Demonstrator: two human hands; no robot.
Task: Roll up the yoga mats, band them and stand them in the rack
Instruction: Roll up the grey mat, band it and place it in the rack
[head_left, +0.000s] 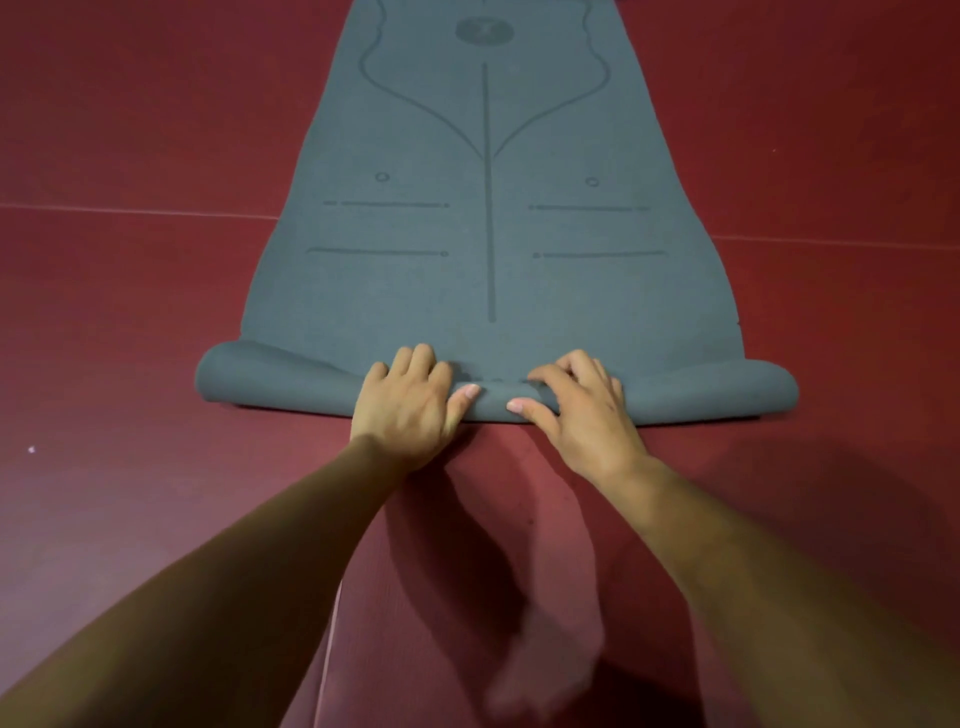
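A grey-blue yoga mat (488, 218) with printed alignment lines lies flat on the floor and runs away from me. Its near end is curled over into a low, loose roll (675, 395) that spans the mat's width. My left hand (410, 400) grips the roll just left of its middle, fingers curled over the top and thumb against the near face. My right hand (576, 405) grips it just right of the middle in the same way. No band and no rack are in view.
The floor (130, 312) is dark red matting with a seam line running left to right. A bare foot (545, 670), blurred, shows at the bottom between my forearms.
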